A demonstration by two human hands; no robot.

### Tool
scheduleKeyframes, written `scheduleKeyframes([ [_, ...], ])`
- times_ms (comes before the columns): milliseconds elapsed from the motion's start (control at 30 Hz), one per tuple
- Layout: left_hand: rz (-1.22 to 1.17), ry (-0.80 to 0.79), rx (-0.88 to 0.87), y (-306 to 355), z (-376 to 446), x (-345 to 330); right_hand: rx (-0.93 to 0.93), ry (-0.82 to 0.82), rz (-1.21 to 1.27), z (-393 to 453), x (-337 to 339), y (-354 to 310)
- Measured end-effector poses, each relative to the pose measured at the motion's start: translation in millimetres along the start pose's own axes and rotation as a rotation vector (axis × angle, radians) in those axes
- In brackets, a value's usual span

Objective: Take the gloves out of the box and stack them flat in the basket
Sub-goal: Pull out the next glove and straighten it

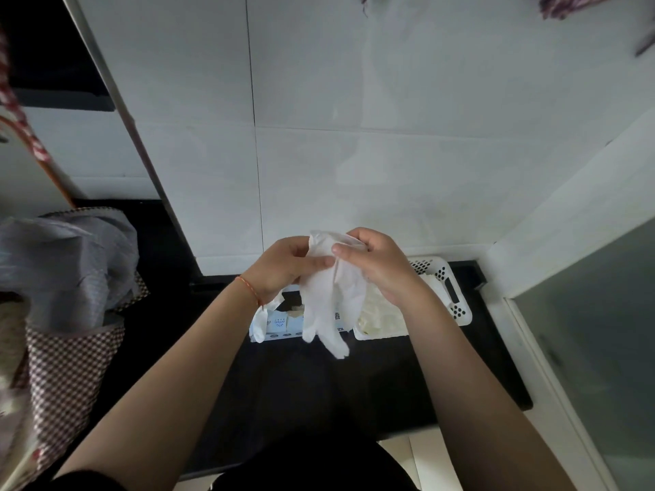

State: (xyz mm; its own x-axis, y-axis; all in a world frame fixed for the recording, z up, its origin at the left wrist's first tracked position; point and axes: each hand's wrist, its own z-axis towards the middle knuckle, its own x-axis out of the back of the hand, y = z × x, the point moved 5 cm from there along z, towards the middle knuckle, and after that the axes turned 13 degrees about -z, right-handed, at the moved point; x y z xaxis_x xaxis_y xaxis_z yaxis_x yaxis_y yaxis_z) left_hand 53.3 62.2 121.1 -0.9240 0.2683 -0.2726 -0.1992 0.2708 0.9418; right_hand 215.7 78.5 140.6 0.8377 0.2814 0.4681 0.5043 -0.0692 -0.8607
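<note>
Here, the left hand [283, 265] and the right hand [375, 264] both pinch the cuff of a thin translucent white disposable glove [333, 299], which hangs fingers-down above the black counter [319, 384]. Directly beneath the glove sits the blue-and-white cardboard glove box [280, 326]; its print is unreadable. Right of the box, touching it, the white perforated plastic basket [457, 306] holds pale gloves.

White tiled wall [354, 101], black counter [319, 384]

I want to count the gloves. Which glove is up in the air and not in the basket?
The white glove that both hands hold at its cuff, its fingers dangling down. The other gloves lie piled in the white basket.
</note>
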Motion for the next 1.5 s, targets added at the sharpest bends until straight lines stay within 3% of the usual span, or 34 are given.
scheduleKeyframes([
  [167,-0.009,0.104,-0.008,-1.4,0.8,10.3,-0.031,0.147,0.103,-5.1,19.9,0.8],
  [267,0.077,0.131,-0.022,2.3,1.7,9.8,0.027,0.086,0.141,-8.6,19.8,-3.2],
  [400,0.018,0.162,-0.045,6.8,0.3,7.5,0.098,-0.021,-0.022,-10.5,13.1,-7.8],
  [633,0.063,0.324,-0.119,12.9,-0.3,18.0,-0.008,-0.059,-0.129,-5.6,11.0,2.5],
  [833,0.11,0.309,-0.116,10.7,1.8,14.8,-0.036,-0.09,0.049,-4.2,3.4,1.1],
  [1000,-0.019,0.363,-0.145,12.9,2.4,23.3,-0.046,0.049,0.255,-3.5,15.0,3.0],
  [1100,0.023,0.298,-0.143,13.8,4.0,19.0,-0.045,0.128,0.287,-1.1,18.4,2.3],
  [1233,0.216,0.039,-0.046,8.7,6.8,-0.1,-0.01,-0.099,0.009,-4.2,5.7,-7.6],
  [1300,0.222,-0.007,-0.004,4.6,8.2,-3.9,-0.005,-0.16,-0.093,-4.5,1.9,-8.4],
  [1500,0.247,-0.017,0.044,-0.3,9.3,0.0,-0.005,-0.015,-0.154,-0.4,12.6,-7.8],
])
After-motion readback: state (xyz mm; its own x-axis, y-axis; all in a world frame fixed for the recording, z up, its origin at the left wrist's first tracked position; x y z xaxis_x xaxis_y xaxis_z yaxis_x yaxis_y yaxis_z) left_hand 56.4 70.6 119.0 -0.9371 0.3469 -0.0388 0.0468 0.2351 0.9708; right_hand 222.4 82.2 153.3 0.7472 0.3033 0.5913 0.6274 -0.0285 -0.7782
